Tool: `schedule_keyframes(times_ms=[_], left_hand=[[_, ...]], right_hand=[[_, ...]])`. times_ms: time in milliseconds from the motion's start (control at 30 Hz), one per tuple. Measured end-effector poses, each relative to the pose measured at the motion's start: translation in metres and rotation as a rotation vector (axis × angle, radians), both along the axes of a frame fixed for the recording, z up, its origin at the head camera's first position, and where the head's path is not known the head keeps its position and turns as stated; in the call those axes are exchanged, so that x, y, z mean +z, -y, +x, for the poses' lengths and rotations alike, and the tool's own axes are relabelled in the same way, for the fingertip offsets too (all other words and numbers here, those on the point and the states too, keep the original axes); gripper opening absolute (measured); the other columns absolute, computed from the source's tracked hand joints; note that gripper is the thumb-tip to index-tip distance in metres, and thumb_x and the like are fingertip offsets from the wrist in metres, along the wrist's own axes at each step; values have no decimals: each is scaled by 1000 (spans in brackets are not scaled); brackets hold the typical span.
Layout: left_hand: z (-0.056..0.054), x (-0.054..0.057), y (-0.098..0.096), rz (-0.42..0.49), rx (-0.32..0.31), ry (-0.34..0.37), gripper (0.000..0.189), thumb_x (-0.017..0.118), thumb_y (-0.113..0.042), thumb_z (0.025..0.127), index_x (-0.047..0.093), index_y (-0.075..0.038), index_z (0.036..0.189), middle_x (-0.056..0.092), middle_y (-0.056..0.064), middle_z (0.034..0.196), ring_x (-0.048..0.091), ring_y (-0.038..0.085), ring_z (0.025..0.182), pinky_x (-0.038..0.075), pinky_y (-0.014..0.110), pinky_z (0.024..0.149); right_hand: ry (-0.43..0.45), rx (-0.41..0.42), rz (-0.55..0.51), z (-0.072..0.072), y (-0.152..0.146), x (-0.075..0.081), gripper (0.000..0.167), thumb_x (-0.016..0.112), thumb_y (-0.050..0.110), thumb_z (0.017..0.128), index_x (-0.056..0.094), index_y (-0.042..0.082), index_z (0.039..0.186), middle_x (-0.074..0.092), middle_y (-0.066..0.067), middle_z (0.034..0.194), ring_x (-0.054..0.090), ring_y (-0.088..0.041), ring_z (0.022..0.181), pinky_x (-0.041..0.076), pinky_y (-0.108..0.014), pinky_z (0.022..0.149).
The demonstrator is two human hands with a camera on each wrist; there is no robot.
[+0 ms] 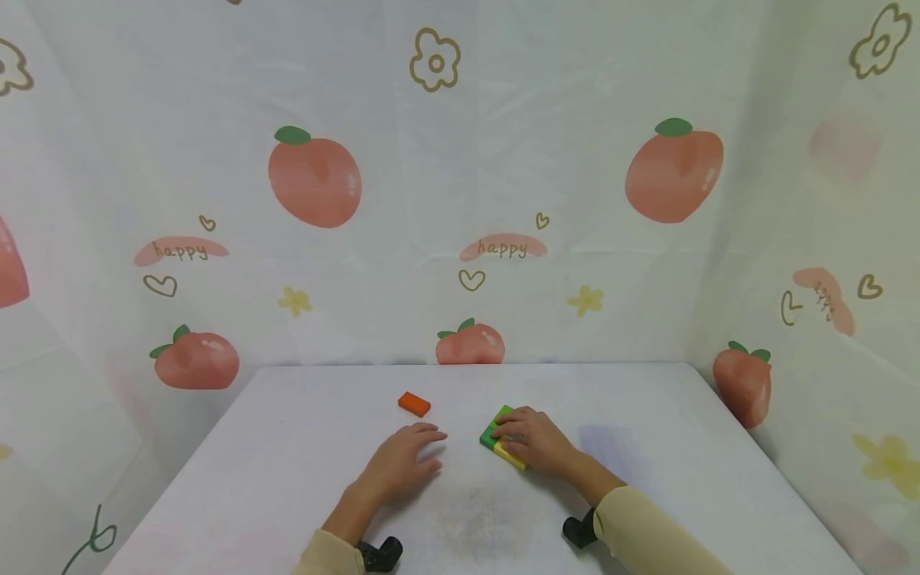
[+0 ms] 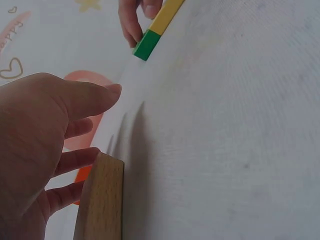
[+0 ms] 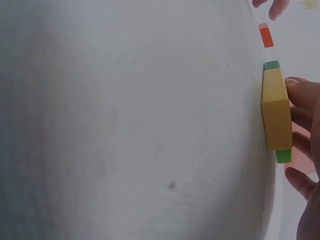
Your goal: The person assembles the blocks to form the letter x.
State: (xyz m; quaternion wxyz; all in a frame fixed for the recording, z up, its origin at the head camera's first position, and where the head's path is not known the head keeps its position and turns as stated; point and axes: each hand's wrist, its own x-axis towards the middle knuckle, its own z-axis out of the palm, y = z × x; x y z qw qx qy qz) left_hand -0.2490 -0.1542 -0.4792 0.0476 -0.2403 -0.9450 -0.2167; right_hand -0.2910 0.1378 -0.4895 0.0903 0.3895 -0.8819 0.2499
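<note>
My right hand [image 1: 535, 439] reaches over a small group of blocks, its fingers bent down around a yellow block [image 3: 276, 107] and green blocks [image 1: 489, 434] that lie side by side on the table. Yellow is on the near side and light green on the far side. My left hand [image 1: 401, 465] is beside the group with thumb and fingers loosely spread. Close by its fingers in the left wrist view is a plain wooden block [image 2: 104, 200], hidden in the head view. Beyond this hand lies an orange block [image 1: 414, 404].
The white tabletop [image 1: 309, 447] ends at a back edge against a printed cloth [image 1: 402, 303] with fruit pictures. More cloth hangs at both sides. A black wrist camera [image 1: 381, 554] sits under the left wrist and another camera [image 1: 579, 530] under the right.
</note>
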Motion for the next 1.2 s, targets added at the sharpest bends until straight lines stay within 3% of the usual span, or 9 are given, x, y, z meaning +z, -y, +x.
schedule_keyframes(times_ms=[333, 633, 1000, 1200], left_hand=[[3, -3, 6, -7, -1, -13, 40, 72, -26, 88, 66, -17, 126, 60, 3, 127, 52, 26, 119, 40, 49, 99], [4, -3, 14, -19, -18, -104, 34, 75, -26, 84, 70, -19, 117, 61, -5, 105, 54, 16, 97, 47, 40, 85], [5, 7, 21, -63, -18, -3, 32, 75, -29, 84, 71, -18, 114, 57, -8, 95, 51, 10, 88, 48, 34, 77], [9, 10, 25, -94, -9, 11, 33, 77, -30, 81, 72, -18, 112, 56, -9, 92, 51, 9, 85, 48, 33, 75]], right_hand=[[7, 0, 9, 0, 0, 0, 21, 65, 17, 93, 73, 14, 112, 64, -4, 122, 53, -29, 117, 43, -54, 90], [36, -13, 20, 1, 0, 1, 22, 65, 17, 93, 73, 15, 113, 63, -2, 124, 51, -27, 119, 41, -53, 93], [52, -24, 24, 1, 0, 3, 22, 66, 16, 92, 73, 15, 113, 63, -1, 124, 51, -27, 119, 41, -53, 94], [55, -17, 17, 1, 0, 3, 22, 66, 15, 92, 73, 14, 113, 63, -2, 124, 51, -27, 119, 40, -53, 95]])
